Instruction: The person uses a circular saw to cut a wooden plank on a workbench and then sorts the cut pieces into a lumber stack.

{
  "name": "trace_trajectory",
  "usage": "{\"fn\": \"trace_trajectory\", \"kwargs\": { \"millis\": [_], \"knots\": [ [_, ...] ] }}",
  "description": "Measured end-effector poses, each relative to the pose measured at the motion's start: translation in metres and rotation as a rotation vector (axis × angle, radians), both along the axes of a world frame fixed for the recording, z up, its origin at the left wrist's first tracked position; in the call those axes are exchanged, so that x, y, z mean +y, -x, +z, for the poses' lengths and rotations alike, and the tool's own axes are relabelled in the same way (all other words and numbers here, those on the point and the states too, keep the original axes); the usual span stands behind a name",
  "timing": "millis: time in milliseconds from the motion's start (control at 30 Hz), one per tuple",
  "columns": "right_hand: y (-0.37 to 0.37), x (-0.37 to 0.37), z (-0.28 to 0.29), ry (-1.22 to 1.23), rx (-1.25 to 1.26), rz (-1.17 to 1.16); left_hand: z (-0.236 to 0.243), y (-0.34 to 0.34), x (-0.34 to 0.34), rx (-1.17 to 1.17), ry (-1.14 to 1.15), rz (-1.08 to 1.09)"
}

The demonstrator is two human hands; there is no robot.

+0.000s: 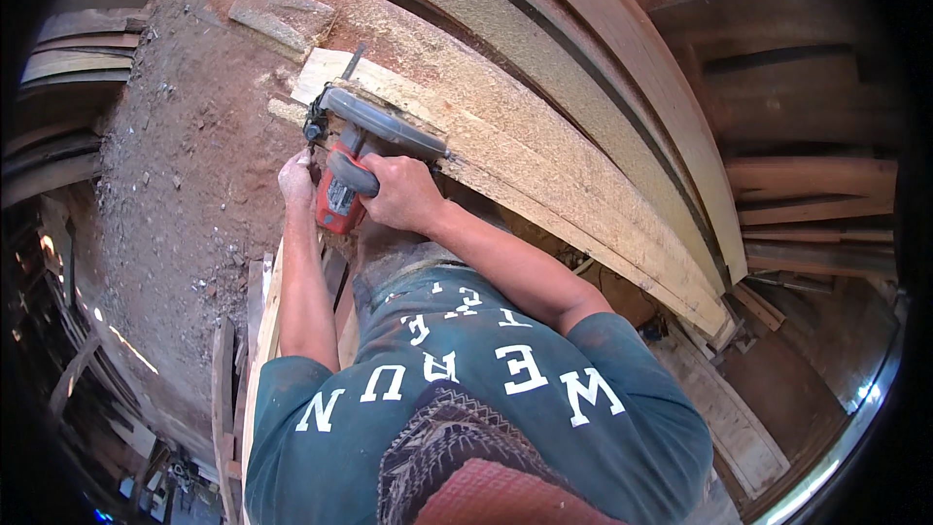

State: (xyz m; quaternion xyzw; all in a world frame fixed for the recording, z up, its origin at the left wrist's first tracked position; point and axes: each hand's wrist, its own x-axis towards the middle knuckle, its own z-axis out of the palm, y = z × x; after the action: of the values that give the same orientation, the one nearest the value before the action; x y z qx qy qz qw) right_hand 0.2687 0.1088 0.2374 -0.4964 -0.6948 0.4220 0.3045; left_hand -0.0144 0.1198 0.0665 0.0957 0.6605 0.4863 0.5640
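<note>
A red and grey circular saw [381,121] rests on a pale, sawdust-covered plank [544,192]. My right hand [406,192] is wrapped round the saw's grey rear handle, above its red motor housing. My left hand [296,179] is closed at a dark fitting on the saw's left side, its fingertips partly hidden. A thin dark metal bar [354,60] sticks out beyond the far side of the saw. The blade cannot be seen under the guard.
Long boards [622,87] lie to the right, dusted with sawdust. A short wood offcut [282,17] lies on the dirt floor [185,185] beyond the plank's end. More timber is stacked along the left [78,63] and right sides, and narrow strips [225,379] lie beside my left arm.
</note>
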Motion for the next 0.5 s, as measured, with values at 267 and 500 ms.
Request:
{"fn": "trace_trajectory", "kwargs": {
  "millis": [267,500],
  "knots": [
    [-0.017,0.003,0.005,0.017,-0.066,-0.068,0.009,-0.044,0.018,0.143,0.041,-0.064],
    [0.017,0.027,0.001,0.011,-0.035,-0.058,-0.008,-0.003,0.04,0.101,0.05,-0.03]
  ]
}}
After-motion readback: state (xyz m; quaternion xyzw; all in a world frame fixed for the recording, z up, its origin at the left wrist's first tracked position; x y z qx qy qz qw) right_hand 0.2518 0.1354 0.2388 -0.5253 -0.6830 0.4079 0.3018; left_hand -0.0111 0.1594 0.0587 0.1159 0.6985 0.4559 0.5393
